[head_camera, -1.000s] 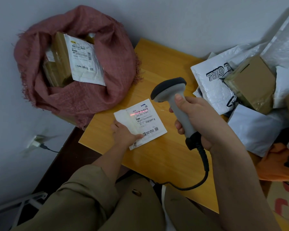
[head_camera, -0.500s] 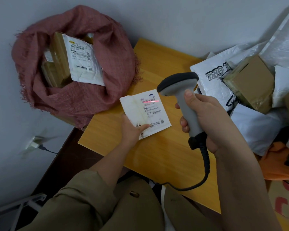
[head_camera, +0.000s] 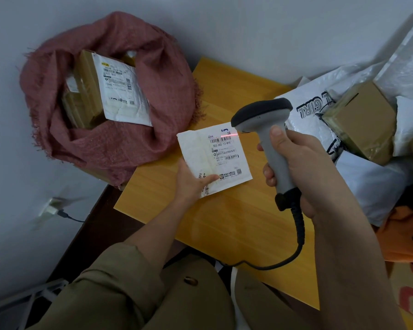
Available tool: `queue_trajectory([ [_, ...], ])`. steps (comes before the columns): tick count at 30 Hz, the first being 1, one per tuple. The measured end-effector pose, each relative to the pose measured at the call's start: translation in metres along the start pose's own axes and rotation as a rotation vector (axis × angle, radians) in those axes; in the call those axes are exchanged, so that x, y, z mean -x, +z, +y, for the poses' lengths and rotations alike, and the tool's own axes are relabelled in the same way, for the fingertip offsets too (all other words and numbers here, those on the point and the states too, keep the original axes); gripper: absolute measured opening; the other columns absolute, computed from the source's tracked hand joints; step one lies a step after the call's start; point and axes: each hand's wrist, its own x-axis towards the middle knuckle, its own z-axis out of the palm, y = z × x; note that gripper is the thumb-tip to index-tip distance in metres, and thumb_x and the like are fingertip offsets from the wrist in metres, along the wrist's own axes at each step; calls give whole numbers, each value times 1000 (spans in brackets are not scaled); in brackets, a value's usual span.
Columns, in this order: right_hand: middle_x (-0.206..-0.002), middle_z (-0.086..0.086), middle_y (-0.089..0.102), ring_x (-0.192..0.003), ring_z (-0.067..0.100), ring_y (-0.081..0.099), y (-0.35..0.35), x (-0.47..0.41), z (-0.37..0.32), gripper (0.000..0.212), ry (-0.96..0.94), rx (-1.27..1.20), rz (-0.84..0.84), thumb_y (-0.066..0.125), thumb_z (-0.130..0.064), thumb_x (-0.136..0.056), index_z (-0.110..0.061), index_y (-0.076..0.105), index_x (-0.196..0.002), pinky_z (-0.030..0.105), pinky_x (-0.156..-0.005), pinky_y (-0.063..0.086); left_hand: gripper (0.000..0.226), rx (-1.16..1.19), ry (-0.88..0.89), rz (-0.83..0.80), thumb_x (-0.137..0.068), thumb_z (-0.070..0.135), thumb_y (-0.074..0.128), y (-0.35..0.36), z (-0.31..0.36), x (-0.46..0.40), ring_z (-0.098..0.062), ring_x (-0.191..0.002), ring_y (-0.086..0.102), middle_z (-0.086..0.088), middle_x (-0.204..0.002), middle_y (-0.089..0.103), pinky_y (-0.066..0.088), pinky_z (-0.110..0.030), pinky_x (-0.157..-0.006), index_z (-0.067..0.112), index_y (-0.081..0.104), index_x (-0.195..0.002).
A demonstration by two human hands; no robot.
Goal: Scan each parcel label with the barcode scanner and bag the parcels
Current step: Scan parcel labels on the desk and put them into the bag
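Scanner's red line on a held parcel label

Head view: the left hand (head_camera: 191, 181) pinches the lower left corner of a white padded parcel (head_camera: 214, 158) above the yellow tabletop (head_camera: 224, 215), thumb on its label (head_camera: 224, 156), grip clamped on it. The right hand (head_camera: 296, 167) is wrapped round the grey barcode scanner (head_camera: 267, 139) just right of the parcel, thumb up the handle; its red beam (head_camera: 228, 135) falls on the label's top edge. Left of the parcel, a pink cloth bag (head_camera: 119, 144) holds bagged parcels (head_camera: 105, 91). Right of the parcel lie a brown box (head_camera: 362, 120) and white mailers (head_camera: 367, 182).
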Motion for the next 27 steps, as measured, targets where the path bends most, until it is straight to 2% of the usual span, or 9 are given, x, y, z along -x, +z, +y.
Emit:
queue_trajectory([
  [7,-63,8,61,-47,13,54,12,-9,-4,36,70,-61,-43,50,-43,-101,-10,64,-99,25,-45,44,75,82,34,76,-63,20,91,-13,10,-5,6,-96,56,21,-106,53,49,-7,-65,24,39,-117],
  [11,-67,3,62,-51,15,53,23,-16,-5,29,55,-148,-42,59,-39,-98,-10,64,-102,29,-50,43,51,184,198,373,-84,14,73,-37,39,-21,21,-93,55,22,-107,53,47,-3,-69,22,40,-123],
  [13,-69,3,62,-51,14,53,28,-19,-5,25,46,-180,-43,61,-37,-96,-12,65,-101,28,-49,43,44,159,278,580,-94,17,59,-57,61,-37,16,-90,57,17,-107,53,49,-8,-73,10,38,-132],
  [15,-69,1,63,-51,14,53,31,-22,-4,23,45,-197,-52,62,-36,-96,-14,65,-101,27,-48,43,47,126,311,731,-98,23,47,-77,81,-52,1,-91,57,7,-111,53,51,-19,-79,3,32,-138],
  [17,-70,0,63,-51,13,53,33,-23,-2,23,42,-194,-61,62,-37,-96,-14,65,-101,26,-48,43,47,101,367,810,-101,20,42,-94,92,-67,-9,-103,53,1,-121,48,45,-10,-86,0,29,-141],
  [19,-68,-1,63,-51,14,53,35,-24,0,24,51,-192,-64,62,-37,-95,-14,65,-102,27,-48,43,52,47,344,831,-99,16,47,-105,95,-79,-11,-109,46,-6,-129,41,34,1,-85,-2,26,-143],
  [20,-66,-2,63,-51,14,53,34,-24,1,24,59,-191,-65,62,-37,-95,-14,64,-102,27,-48,43,57,28,277,806,-97,12,52,-107,95,-84,-12,-109,45,-11,-133,40,34,1,-84,0,24,-144],
  [23,-62,-5,63,-51,14,52,31,-25,4,23,63,-191,-66,62,-36,-96,-14,64,-102,26,-48,43,69,12,43,693,-92,6,61,-106,91,-90,-24,-119,46,-21,-139,36,34,-14,-90,1,18,-145],
  [27,-66,-1,63,-52,15,53,22,-28,9,24,82,-192,-32,63,-37,-95,-14,65,-100,28,-49,43,51,42,-92,611,-97,9,55,-99,90,-96,-26,-122,53,-19,-136,49,41,-18,-91,-2,30,-140],
])
